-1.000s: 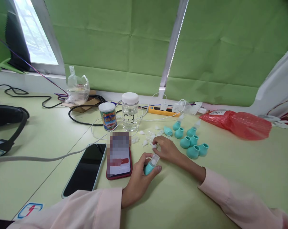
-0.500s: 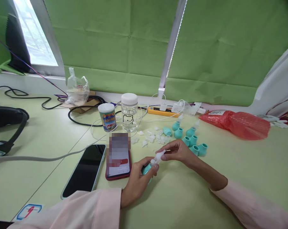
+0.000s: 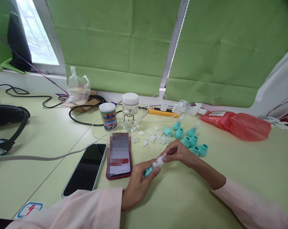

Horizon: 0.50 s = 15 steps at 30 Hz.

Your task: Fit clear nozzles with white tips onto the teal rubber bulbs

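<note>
My left hand (image 3: 137,179) is closed around a teal squeeze bulb (image 3: 147,172), most of it hidden by the fingers. A translucent white nozzle tip (image 3: 161,159) sits at the bulb's mouth, pointing up and right. My right hand (image 3: 177,152) pinches this tip between thumb and fingers. Whether the tip is fully seated on the bulb I cannot tell. Beyond the right hand stand several more teal bulbs (image 3: 178,134), two of them with clear tips. Several loose clear and white plastic pieces (image 3: 151,138) lie to their left.
Two phones lie left of my hands, one with a dark screen (image 3: 86,170) and one in a red case (image 3: 119,178). Behind them stand a lidded clear jar (image 3: 130,111) and a printed tub (image 3: 108,117). Cables, a yellow power strip (image 3: 155,111) and a red bag (image 3: 244,125) line the back.
Both hands have shifted slightly, with the nozzle tip and bulb now a little farther right and more level. The left fingers cover the bulb a bit differently; the grips stay the same.
</note>
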Each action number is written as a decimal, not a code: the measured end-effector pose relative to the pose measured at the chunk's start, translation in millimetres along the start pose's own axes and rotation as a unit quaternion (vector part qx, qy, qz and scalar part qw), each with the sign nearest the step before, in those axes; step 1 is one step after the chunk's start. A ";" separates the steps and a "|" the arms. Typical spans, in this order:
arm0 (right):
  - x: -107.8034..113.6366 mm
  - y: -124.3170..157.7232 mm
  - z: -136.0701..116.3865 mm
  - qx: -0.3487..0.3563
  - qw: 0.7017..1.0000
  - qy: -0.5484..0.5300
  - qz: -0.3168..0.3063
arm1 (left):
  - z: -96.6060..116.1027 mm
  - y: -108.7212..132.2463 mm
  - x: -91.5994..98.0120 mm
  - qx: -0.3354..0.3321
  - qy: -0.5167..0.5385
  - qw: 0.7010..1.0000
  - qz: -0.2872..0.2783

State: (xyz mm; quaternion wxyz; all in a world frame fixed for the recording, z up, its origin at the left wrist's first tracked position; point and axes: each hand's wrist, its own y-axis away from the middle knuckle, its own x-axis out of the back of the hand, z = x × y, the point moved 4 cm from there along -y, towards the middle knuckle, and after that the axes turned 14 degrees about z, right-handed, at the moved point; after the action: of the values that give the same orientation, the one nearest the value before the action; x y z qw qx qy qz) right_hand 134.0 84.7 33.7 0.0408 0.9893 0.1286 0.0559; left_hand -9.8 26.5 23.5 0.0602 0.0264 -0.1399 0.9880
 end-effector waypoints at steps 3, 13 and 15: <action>-0.7 -1.2 4.7 0.000 0.999 -0.031 0.027 | -1.5 0.2 0.8 0.004 -0.010 1.000 0.002; -9.6 2.2 10.5 0.030 0.991 -0.125 0.019 | -5.4 -2.4 2.2 0.072 0.022 0.997 -0.001; -10.7 2.7 9.6 0.036 0.990 -0.139 0.013 | -6.4 -2.8 1.4 0.095 0.044 0.994 -0.010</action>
State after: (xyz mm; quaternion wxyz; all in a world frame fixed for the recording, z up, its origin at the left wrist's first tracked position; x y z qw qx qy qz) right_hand 125.6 78.8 23.3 0.0221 0.9898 0.1109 -0.0866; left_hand -11.0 31.1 18.2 0.0730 -0.0097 -0.0427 0.9964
